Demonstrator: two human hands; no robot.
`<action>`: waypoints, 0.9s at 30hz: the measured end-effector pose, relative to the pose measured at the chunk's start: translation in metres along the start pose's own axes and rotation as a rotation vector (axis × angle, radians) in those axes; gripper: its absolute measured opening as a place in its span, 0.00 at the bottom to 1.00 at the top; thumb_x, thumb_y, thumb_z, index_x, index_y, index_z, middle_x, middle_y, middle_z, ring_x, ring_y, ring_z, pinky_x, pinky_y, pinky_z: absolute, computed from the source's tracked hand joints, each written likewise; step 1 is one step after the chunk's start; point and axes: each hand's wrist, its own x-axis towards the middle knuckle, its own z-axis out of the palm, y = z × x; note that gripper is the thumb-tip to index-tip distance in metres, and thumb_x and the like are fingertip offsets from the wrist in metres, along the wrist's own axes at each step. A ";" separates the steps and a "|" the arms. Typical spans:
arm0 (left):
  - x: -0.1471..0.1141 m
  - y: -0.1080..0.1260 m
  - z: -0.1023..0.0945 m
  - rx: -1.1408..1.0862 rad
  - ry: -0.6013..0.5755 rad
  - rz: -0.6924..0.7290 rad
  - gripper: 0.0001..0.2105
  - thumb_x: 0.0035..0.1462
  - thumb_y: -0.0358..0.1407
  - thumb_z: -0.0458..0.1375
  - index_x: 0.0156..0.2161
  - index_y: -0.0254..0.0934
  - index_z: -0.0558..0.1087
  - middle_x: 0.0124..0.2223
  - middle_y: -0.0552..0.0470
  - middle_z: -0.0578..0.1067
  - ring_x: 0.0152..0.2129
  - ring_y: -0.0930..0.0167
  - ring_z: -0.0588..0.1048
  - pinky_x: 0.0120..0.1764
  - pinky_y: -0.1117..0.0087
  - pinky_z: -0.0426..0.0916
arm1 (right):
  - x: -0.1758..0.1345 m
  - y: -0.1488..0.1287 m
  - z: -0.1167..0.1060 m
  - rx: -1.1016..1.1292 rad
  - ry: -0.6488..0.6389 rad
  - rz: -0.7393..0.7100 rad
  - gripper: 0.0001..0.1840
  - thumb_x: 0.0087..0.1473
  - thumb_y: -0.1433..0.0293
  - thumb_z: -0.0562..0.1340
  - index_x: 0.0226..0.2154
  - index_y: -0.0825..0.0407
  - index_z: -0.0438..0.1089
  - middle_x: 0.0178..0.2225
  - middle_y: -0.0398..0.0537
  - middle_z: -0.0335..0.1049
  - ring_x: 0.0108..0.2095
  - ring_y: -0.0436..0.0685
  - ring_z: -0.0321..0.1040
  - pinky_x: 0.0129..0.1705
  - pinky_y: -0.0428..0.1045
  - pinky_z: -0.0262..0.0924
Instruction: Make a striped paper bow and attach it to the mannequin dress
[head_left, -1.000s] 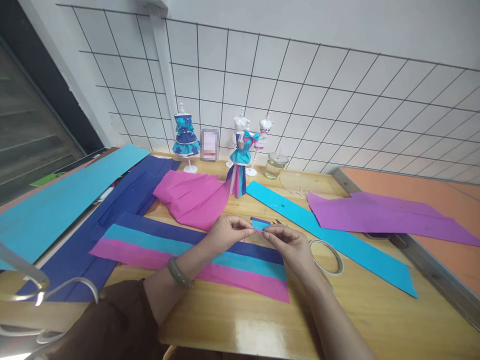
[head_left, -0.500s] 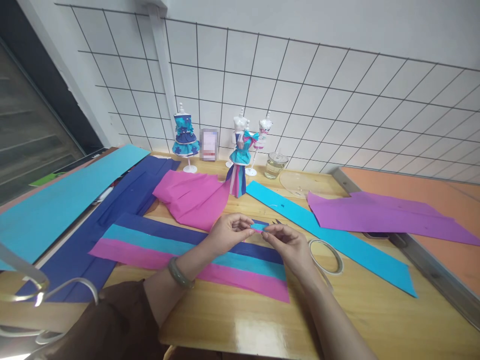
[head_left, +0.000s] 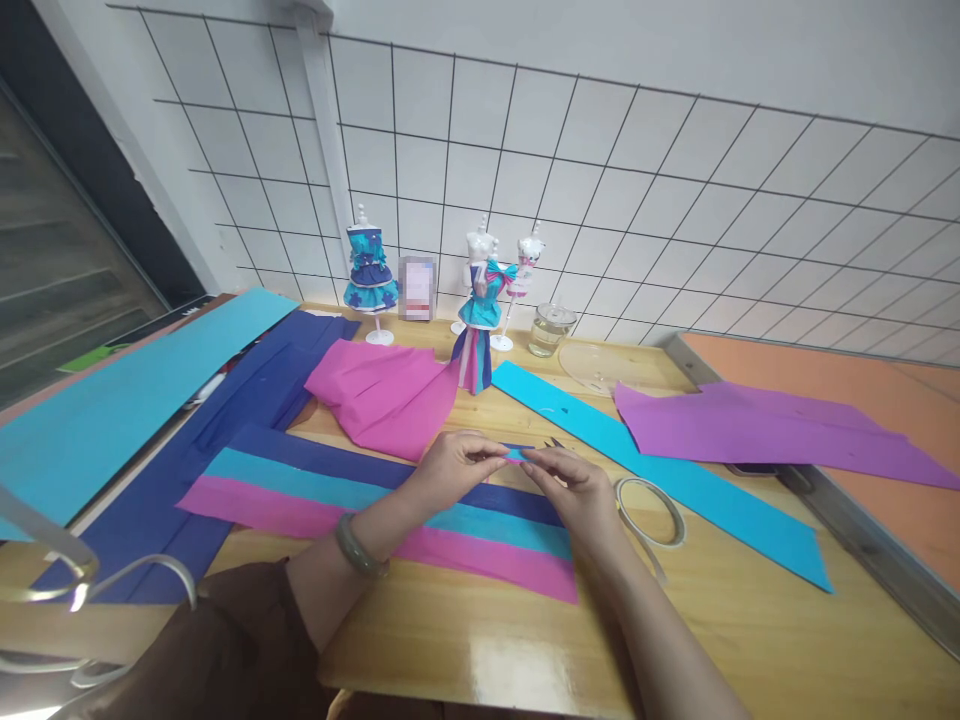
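Between my two hands is a small piece of striped crepe paper (head_left: pixel 516 455), blue, turquoise and pink. My left hand (head_left: pixel 459 468) pinches its left end, and my right hand (head_left: pixel 574 488) pinches the right end. Below them a long striped crepe paper strip (head_left: pixel 315 500) in dark blue, turquoise and pink lies flat on the table. A roll of tape (head_left: pixel 681 525) lies just right of my right hand. Dark pointed tips, perhaps scissors (head_left: pixel 553 443), show behind that hand; the rest is hidden.
Pink crepe paper (head_left: pixel 382 395) and small dressed mannequins (head_left: pixel 371 270) are at the back, near a glass cup (head_left: pixel 552 330). Dark blue paper (head_left: pixel 247 420) and turquoise paper (head_left: pixel 150 390) lie left. A blue strip (head_left: pixel 720 500) and purple paper (head_left: pixel 765 425) lie right.
The small striped piece now shows as a narrower band between my fingertips, folded or tilted. My hands have hardly shifted, and the things around them stay put.
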 end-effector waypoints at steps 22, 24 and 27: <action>0.001 -0.001 0.005 -0.102 0.030 -0.117 0.08 0.45 0.37 0.60 0.30 0.33 0.76 0.31 0.48 0.77 0.28 0.70 0.74 0.34 0.72 0.68 | 0.000 -0.013 0.002 0.226 0.000 0.211 0.09 0.42 0.63 0.65 0.25 0.52 0.73 0.30 0.49 0.71 0.32 0.55 0.67 0.31 0.49 0.64; 0.001 0.000 0.004 -0.122 0.033 -0.143 0.09 0.44 0.37 0.61 0.30 0.32 0.76 0.30 0.47 0.77 0.28 0.70 0.74 0.33 0.71 0.68 | 0.000 -0.012 0.002 0.240 0.009 0.237 0.10 0.41 0.62 0.66 0.25 0.52 0.72 0.29 0.49 0.71 0.30 0.55 0.67 0.30 0.48 0.64; 0.001 0.001 0.005 -0.167 0.042 -0.178 0.10 0.42 0.37 0.62 0.29 0.32 0.75 0.30 0.47 0.77 0.28 0.69 0.74 0.33 0.71 0.68 | 0.000 -0.011 0.003 0.242 0.021 0.261 0.12 0.39 0.61 0.66 0.26 0.53 0.72 0.27 0.49 0.71 0.27 0.54 0.67 0.28 0.48 0.63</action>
